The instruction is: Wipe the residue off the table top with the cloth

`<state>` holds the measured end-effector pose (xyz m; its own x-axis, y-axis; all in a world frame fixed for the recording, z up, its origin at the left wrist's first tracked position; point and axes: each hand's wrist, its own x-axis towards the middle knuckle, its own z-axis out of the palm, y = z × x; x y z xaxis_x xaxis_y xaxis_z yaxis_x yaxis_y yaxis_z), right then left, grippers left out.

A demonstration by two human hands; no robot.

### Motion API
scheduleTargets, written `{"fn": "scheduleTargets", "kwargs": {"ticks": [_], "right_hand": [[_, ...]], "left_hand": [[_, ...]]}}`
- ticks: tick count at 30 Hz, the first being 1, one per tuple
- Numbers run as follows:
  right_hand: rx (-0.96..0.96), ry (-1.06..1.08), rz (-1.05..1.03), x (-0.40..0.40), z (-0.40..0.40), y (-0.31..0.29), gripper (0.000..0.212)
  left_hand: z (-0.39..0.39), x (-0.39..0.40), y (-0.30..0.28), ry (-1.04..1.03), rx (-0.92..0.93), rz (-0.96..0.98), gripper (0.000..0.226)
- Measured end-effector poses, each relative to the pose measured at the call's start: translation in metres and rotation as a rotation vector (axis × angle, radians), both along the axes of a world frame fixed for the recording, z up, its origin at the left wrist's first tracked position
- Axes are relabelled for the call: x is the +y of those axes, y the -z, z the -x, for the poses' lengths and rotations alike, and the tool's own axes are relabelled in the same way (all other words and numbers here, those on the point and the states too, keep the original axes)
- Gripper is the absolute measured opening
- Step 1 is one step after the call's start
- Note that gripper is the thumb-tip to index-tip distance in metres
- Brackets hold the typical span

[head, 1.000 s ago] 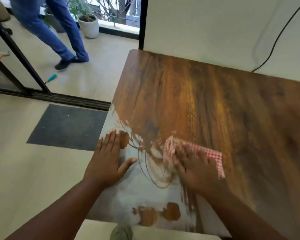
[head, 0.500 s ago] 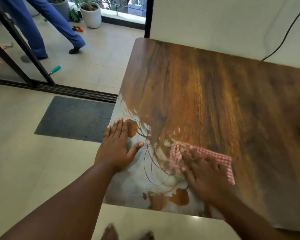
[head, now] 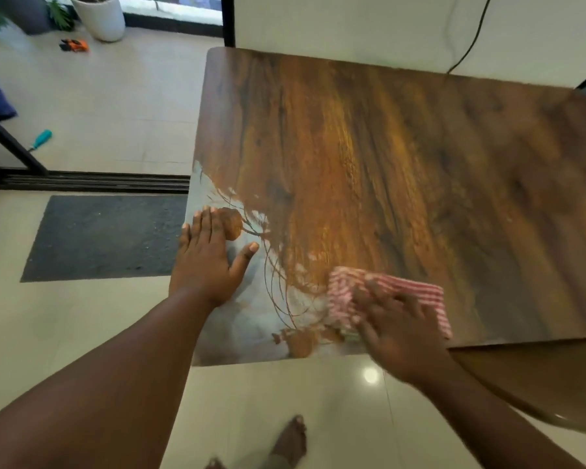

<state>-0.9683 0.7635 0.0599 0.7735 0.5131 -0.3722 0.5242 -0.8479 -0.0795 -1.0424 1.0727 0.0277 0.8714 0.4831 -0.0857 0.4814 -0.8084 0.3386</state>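
Cloth [head: 391,294] slid rightward under right hand [head: 398,328], left hand [head: 207,262] flat on table [head: 403,157]

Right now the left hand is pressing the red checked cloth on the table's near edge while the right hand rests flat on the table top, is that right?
Not quite: the hands are swapped. In the head view the right hand presses the red checked cloth near the near edge, while the left hand rests flat on the table top.
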Motion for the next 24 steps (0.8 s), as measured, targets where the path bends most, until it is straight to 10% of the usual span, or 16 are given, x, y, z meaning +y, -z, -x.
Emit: {"fn": "scheduleTargets", "kwargs": {"ticks": [5, 17, 24], "right_hand": [[-0.021, 0.195, 0.18, -0.002, -0.012, 0.001, 0.061], [0.015, -0.11, -0.218, 0.124, 0.092, 0.005, 0.049], [-0.017, -0.104, -0.178, 0.042, 0.087, 0.009, 0.047]], "left_hand": [[-0.002, 0.0, 0.003, 0.001, 0.033, -0.036, 0.099], [-0.003, 0.001, 0.004, -0.006, 0.011, -0.015, 0.097], [-0.002, 0.002, 0.005, -0.002, -0.001, -0.028, 0.095]]}}
